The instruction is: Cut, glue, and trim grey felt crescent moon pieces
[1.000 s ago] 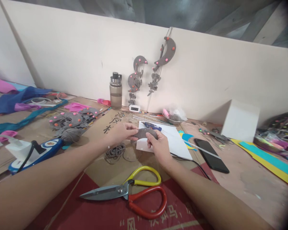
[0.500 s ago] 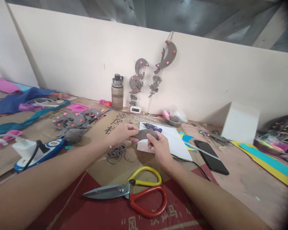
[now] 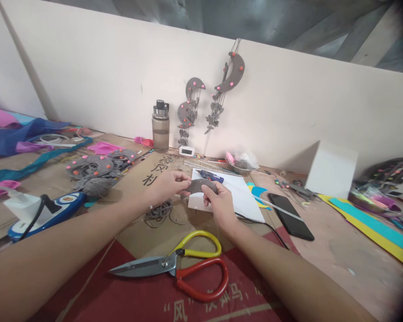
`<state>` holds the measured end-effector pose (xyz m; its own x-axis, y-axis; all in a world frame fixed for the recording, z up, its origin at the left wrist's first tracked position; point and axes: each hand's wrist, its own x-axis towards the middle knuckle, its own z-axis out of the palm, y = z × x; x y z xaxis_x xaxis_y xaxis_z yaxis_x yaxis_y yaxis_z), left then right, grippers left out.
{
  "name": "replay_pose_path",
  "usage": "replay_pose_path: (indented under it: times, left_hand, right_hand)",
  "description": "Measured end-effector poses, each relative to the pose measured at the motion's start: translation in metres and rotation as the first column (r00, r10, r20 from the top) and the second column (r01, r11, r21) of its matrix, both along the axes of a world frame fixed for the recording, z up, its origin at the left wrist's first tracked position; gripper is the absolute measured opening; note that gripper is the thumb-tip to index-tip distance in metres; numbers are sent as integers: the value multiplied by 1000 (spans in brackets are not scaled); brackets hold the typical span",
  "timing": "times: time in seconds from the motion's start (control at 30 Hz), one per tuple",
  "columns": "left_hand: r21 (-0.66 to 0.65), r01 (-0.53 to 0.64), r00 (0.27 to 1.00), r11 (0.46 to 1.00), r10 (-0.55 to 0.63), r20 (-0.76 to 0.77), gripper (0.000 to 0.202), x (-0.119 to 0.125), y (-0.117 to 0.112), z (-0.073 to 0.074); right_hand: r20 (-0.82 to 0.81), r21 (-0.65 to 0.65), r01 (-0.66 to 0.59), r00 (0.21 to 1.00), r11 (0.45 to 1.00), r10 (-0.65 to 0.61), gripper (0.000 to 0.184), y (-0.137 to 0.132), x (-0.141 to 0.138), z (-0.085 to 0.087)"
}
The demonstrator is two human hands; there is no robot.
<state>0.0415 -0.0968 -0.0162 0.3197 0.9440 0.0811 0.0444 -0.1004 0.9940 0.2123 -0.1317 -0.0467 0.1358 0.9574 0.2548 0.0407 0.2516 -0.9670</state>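
Observation:
Between my two hands is a grey felt crescent [image 3: 197, 185], held above the edge of a white board [image 3: 240, 199]. My right hand [image 3: 220, 203] pinches its right part, thumb in front. At its left end, my left hand [image 3: 169, 185] has thumb and fingertips pressed together on the felt; whether a thread is there too is too small to tell. Just behind the crescent, a dark blue glue gun [image 3: 211, 176] lies on the board. Loose grey yarn [image 3: 159, 213] is below my left hand. Scissors [image 3: 168, 264] with one yellow and one red handle lie nearer to me, blades pointing left.
A water bottle [image 3: 160, 127] and a small digital clock [image 3: 187, 151] stand by the wall, where grey moon garlands [image 3: 235, 74] hang. At right lies a black phone [image 3: 290, 217]. Left are a blue power strip [image 3: 67, 203] and dotted grey felt pieces [image 3: 90, 165].
The whole view has shifted slightly, with things appearing a little further left. Both hands keep their hold on the felt crescent, which looks nearly unchanged in position.

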Motion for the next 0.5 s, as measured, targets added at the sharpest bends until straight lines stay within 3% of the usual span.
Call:
replay_pose_path:
  times: [0.27,0.5]
  left_hand:
    - [-9,-10,1000,1000,10,-8,15,0,0,-1]
    - [-145,10,995,989,4,99,14,1,-1,0]
  right_hand:
    - [26,-10,1,1000,1000,-1,26,-3,-1,3]
    - [-58,-24,-40,998,999,39,28,1,-1,-2]
